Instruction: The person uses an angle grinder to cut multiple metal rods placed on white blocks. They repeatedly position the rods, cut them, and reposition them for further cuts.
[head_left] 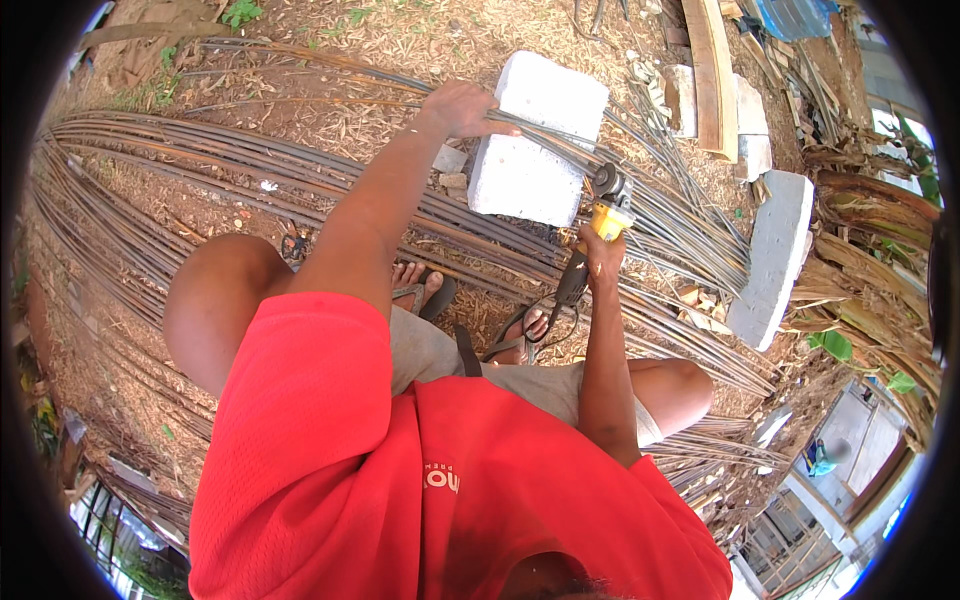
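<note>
My left hand (459,107) reaches out and grips a thin steel rod (560,135) that lies across the top of a white concrete block (535,140). My right hand (603,252) is closed around the handle of a yellow angle grinder (609,205), whose disc sits at the rod beside the block's right edge. I am squatting in a red shirt, my sandalled feet (425,285) resting on a bundle of long rusty rods.
Long curved steel rods (200,170) cover the dirt ground from left to right. A second white block (775,255) lies at the right, wooden planks (712,70) at the top, dry leaves and debris along the right edge.
</note>
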